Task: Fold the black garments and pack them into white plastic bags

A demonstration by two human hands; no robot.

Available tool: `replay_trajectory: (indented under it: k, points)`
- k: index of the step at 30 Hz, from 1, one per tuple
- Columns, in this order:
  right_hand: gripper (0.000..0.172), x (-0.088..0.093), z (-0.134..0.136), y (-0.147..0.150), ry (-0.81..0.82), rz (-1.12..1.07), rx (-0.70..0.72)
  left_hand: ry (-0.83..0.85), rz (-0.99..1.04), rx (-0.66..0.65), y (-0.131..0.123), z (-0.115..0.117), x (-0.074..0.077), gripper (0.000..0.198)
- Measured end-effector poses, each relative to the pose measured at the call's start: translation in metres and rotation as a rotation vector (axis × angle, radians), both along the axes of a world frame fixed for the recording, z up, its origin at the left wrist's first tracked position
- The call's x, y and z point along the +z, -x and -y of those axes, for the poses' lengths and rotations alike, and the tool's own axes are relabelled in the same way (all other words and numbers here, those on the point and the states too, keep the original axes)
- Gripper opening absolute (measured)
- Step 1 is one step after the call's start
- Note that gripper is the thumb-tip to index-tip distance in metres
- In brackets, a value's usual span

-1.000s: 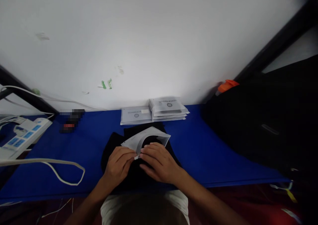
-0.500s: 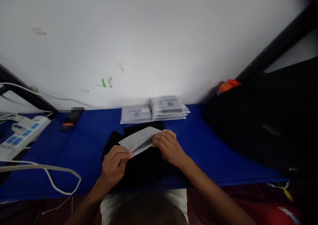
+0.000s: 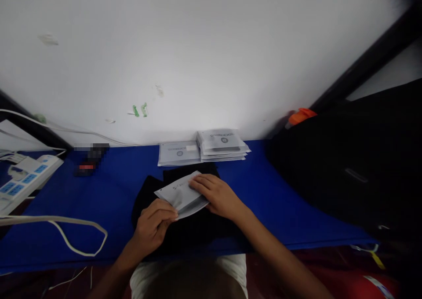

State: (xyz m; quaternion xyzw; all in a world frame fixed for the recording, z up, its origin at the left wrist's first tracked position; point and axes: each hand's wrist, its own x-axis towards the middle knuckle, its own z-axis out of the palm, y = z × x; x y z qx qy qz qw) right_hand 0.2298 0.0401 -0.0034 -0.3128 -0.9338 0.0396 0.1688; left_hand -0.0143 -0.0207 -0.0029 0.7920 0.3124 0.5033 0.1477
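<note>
Your right hand slid farther over frosted plastic pouch; thumb hidden, can't tell if gripping. Left hand pinches pouch's near corner. Pouch's long side slants between hands.

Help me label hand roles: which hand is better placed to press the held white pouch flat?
Probably the right hand: its fingers lie over the white pouch, while the left hand pinches a near corner.

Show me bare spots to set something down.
Right: the blue surface is bare between the black cloth and the large dark bulk. Left: a smaller patch, between that cloth and the white cable. The middle is crowded: left hand, right hand, held pouch, stacked pouches.
</note>
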Motion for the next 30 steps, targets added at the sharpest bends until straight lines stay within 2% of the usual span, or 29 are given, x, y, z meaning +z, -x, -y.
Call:
replay_trajectory:
  k: [3,5,7,9,12,13,15,20,23,25,28,30]
  points:
    - [0.061,0.002,-0.008,0.009,0.052,0.056,0.053,0.067,-0.09,0.087,0.009,0.007,-0.002,0.015]
    - [0.062,0.008,-0.015,0.001,0.036,0.02,0.078,0.181,-0.199,0.183,0.02,0.015,-0.01,0.023]
    - [0.065,0.019,-0.025,-0.014,-0.047,-0.047,0.062,0.271,-0.337,0.225,0.033,0.025,-0.023,0.037]
    - [0.066,0.033,-0.041,-0.033,-0.194,-0.111,-0.033,0.294,-0.478,0.204,0.042,0.034,-0.037,0.049]
    - [0.069,0.047,-0.074,-0.058,-0.366,-0.123,-0.308,0.279,-0.646,0.148,0.046,0.043,-0.049,0.064]
    - [0.07,0.047,-0.086,-0.064,-0.383,-0.09,-0.389,0.281,-0.683,0.136,0.046,0.043,-0.05,0.068]
    - [0.069,0.04,-0.108,-0.074,-0.365,0.021,-0.455,0.287,-0.731,0.113,0.043,0.042,-0.049,0.071]
    - [0.074,0.008,-0.135,-0.087,-0.199,0.246,-0.449,0.295,-0.763,0.068,0.037,0.033,-0.042,0.069]
    - [0.076,0.005,-0.132,-0.09,-0.213,0.216,-0.431,0.269,-0.735,0.071,0.034,0.031,-0.041,0.066]
    - [0.079,0.007,-0.12,-0.088,-0.228,0.159,-0.427,0.232,-0.685,0.098,0.031,0.031,-0.042,0.059]
    - [0.077,0.007,-0.085,-0.075,-0.193,0.03,-0.375,0.194,-0.598,0.109,0.027,0.032,-0.042,0.041]
    - [0.07,0.002,-0.049,-0.062,-0.088,-0.045,-0.258,0.212,-0.583,0.065,0.027,0.033,-0.041,0.03]
